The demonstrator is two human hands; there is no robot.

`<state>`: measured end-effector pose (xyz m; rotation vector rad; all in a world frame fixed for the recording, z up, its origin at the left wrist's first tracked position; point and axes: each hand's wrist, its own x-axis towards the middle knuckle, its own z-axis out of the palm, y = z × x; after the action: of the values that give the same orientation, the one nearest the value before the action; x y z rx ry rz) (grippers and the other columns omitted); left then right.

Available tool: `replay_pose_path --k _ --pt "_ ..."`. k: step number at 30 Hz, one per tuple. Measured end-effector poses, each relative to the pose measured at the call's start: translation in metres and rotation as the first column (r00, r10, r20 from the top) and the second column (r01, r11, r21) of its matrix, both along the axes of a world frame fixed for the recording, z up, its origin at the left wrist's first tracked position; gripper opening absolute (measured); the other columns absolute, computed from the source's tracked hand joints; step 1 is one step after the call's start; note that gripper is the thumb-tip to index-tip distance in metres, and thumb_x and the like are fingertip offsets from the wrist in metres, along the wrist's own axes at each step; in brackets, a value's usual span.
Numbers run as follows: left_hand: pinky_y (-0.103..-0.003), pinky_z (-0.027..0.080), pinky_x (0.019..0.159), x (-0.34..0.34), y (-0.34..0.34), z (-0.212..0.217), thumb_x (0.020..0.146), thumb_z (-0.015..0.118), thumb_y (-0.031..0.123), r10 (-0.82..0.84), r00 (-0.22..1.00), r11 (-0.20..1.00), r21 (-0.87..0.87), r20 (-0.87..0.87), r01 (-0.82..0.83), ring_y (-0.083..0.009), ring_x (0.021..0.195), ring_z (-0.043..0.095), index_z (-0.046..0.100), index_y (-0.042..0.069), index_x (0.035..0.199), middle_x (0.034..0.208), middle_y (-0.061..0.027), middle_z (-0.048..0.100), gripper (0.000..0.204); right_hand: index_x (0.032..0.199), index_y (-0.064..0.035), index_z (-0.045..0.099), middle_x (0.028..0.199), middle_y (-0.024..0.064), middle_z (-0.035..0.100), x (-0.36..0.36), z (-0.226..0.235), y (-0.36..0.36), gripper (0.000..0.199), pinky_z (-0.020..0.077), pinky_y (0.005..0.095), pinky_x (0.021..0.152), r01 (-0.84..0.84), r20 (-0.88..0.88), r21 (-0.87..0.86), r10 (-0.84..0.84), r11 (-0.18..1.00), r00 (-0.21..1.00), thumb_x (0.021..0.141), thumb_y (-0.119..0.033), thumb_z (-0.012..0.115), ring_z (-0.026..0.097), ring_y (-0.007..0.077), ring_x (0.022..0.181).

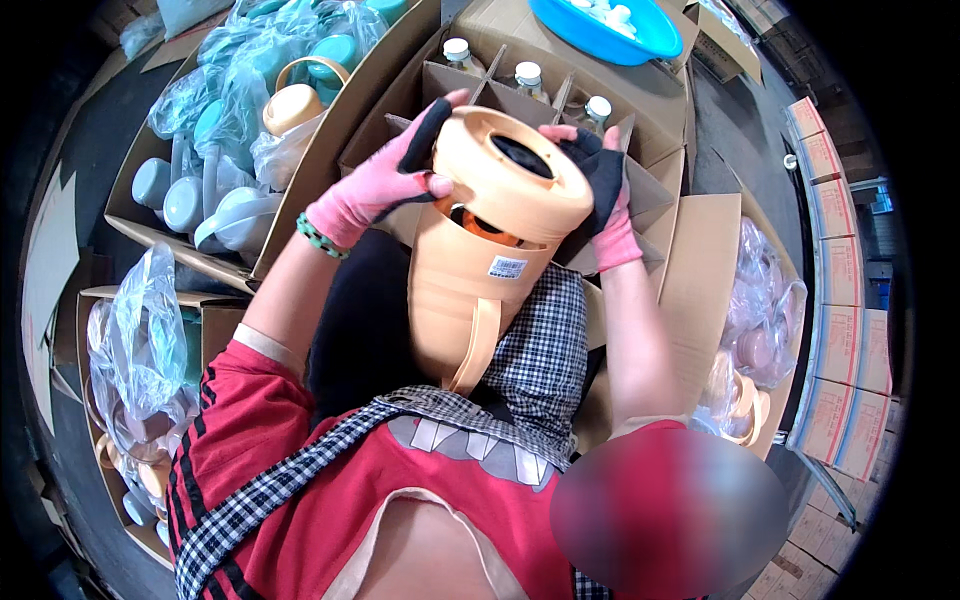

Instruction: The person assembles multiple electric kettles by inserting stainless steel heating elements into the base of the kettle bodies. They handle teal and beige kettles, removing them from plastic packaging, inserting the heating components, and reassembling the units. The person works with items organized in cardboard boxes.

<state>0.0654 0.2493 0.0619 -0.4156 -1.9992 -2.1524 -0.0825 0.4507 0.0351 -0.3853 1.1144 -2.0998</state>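
Observation:
A peach-coloured jug body with a looped handle and a small white label rests tilted in my lap. Over its far end sits a round peach collar with a dark oval opening, slightly askew, so a gap shows orange inside. My left hand, in a pink and black fingerless glove, grips the collar's left edge with the thumb on its near side. At the opposite edge my right hand, gloved alike, holds the collar; its fingertips are partly hidden.
Ahead stands a divided carton with several white-capped bottles. A blue basin of white pieces lies beyond it. Boxes of plastic-wrapped jug parts flank me on the left; another open carton is at right. Stacked cartons line the far right.

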Motion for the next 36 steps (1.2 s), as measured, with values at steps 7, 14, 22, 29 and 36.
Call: replay_pose_path --k 7,14,22,29,36 --pt "-0.029 0.032 0.094 0.015 0.015 -0.034 0.069 0.071 0.035 0.197 0.973 0.978 -0.094 0.120 -0.186 -0.0180 0.109 0.040 0.031 0.000 0.125 0.117 -0.0104 0.042 0.077 0.100 0.0073 0.052 0.095 0.0155 0.059 0.002 -0.021 -0.001 0.065 0.0449 0.0321 0.085 -0.097 0.068 0.069 0.092 0.993 0.993 0.087 -0.053 0.031 0.057 0.0215 0.090" --pt "-0.030 0.034 0.092 0.032 0.027 -0.014 0.086 0.049 0.031 0.346 0.928 0.901 -0.326 0.140 -0.287 -0.0184 0.104 0.044 0.033 -0.001 0.123 0.111 -0.0130 0.047 0.051 0.093 0.0054 0.057 0.110 0.0165 0.052 0.004 -0.039 0.000 0.052 0.0393 0.0331 0.091 -0.070 0.138 0.085 0.057 0.994 0.989 0.090 -0.043 0.037 0.051 0.0224 0.100" --pt "-0.022 0.035 0.084 0.013 0.008 -0.031 0.089 0.042 0.040 0.199 0.922 0.978 -0.008 0.331 -0.208 -0.0093 0.096 0.044 0.044 0.005 0.120 0.102 -0.0030 0.051 0.046 0.108 0.0018 0.048 0.117 0.0166 0.047 0.032 -0.022 0.020 0.053 0.0334 0.0331 0.095 0.148 -0.138 0.246 -0.117 0.958 0.984 0.090 -0.046 0.034 0.044 0.0222 0.110" --pt "-0.029 0.041 0.090 -0.013 0.004 -0.053 0.084 0.048 0.046 0.053 0.966 0.979 0.177 0.252 -0.100 -0.0173 0.105 0.050 0.045 -0.001 0.118 0.113 -0.0122 0.052 0.058 0.107 0.0031 0.049 0.103 0.0126 0.052 0.100 -0.002 0.010 0.051 0.0370 0.0292 0.087 0.553 -0.610 0.336 -0.272 0.762 0.745 0.087 -0.043 0.044 0.048 0.0182 0.098" --pt "-0.037 0.034 0.096 0.026 0.053 -0.012 0.082 0.053 0.030 0.550 0.834 0.636 -0.623 -0.048 -0.455 -0.0329 0.114 0.042 0.042 -0.001 0.119 0.123 -0.0250 0.039 0.050 0.114 0.0004 0.046 0.107 0.0100 0.052 0.051 -0.026 0.015 0.038 0.0404 0.0276 0.085 0.155 -0.149 0.222 -0.124 0.963 0.981 0.090 -0.029 0.044 0.051 0.0161 0.095"
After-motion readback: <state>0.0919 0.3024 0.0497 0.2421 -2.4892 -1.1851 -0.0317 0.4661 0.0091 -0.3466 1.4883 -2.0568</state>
